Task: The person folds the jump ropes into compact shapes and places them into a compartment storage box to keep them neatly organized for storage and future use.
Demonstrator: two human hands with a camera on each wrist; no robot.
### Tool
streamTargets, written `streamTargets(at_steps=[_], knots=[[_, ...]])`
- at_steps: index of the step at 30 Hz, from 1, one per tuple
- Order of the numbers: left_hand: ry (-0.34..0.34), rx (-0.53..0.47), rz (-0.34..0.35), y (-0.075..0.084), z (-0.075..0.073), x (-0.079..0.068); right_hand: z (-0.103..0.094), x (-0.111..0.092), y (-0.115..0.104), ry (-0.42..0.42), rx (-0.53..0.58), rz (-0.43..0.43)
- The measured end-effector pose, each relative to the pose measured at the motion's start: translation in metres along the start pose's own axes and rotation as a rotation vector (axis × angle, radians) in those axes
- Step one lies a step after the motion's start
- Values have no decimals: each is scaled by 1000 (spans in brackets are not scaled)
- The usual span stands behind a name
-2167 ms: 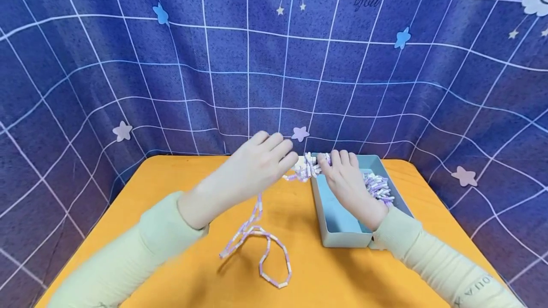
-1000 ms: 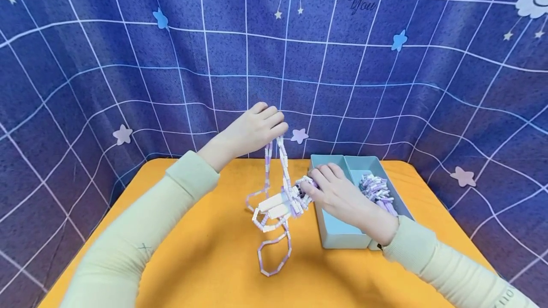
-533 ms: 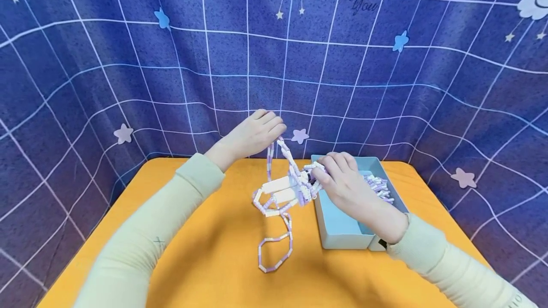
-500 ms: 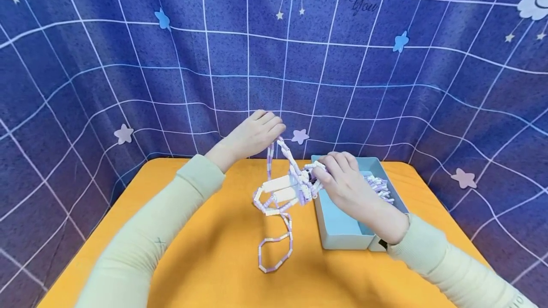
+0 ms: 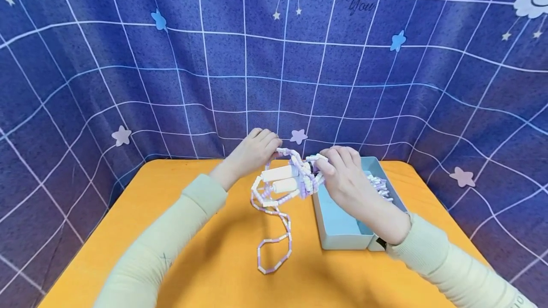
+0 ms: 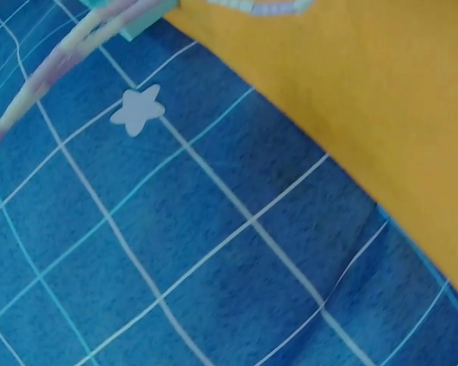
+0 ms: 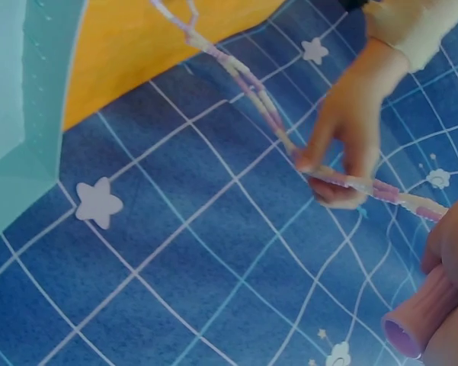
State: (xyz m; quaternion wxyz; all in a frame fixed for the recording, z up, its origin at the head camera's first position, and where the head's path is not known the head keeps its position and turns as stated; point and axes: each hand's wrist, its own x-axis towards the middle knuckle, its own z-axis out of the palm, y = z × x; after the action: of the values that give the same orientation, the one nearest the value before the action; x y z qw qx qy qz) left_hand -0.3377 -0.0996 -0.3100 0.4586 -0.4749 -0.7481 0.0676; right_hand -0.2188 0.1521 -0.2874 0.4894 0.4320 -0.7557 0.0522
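A purple-and-white beaded jump rope [image 5: 305, 180] is bunched around two white handles [image 5: 280, 173], held above the table. My right hand [image 5: 346, 175] grips the bundle at its right end, over the box. In the right wrist view a purple hollow handle end [image 7: 419, 316] sticks out from my right hand [image 7: 451, 240]. My left hand [image 5: 254, 152] pinches the rope left of the handles. The right wrist view shows its fingers and thumb around the rope strands [image 7: 251, 91]. A loose rope loop hangs below the bundle. Strands [image 6: 61, 59] also cross the left wrist view.
A blue-grey box [image 5: 347, 242] with two compartments stands at the right of the orange table [image 5: 205, 260]. Another purple-and-white beaded bundle [image 5: 380, 185] lies in its right compartment, partly hidden by my right arm. A blue grid-patterned curtain [image 5: 214, 51] surrounds the table.
Early on, my left hand rises with the rope and the handles come into view, pointing left. Since then it has lowered, slackening the strands, while my right hand has shifted slightly up and right.
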Motion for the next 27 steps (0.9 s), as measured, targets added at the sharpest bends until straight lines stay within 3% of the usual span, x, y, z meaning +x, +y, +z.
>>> streamTargets(at_steps=[4,9,11,15,18,20,22,27], knots=[[-11,-45,-26,7,6,-9,-3,5,0,21,-11,18],[-58,-177,-107,16,18,-23,-7,12,0,53,-34,42],[-41,-217,-144,20,24,-29,-9,14,1,64,-38,53],[33,-234,-127,31,33,-35,-11,18,2,72,-41,72],[54,-190,-88,39,33,-34,-12,20,3,72,-49,93],[37,-186,-100,45,29,-33,-12,21,4,65,-60,110],[19,-96,-83,51,25,-34,-12,22,4,57,-72,130],[-29,-81,-89,67,14,-38,-11,23,8,45,-113,178]])
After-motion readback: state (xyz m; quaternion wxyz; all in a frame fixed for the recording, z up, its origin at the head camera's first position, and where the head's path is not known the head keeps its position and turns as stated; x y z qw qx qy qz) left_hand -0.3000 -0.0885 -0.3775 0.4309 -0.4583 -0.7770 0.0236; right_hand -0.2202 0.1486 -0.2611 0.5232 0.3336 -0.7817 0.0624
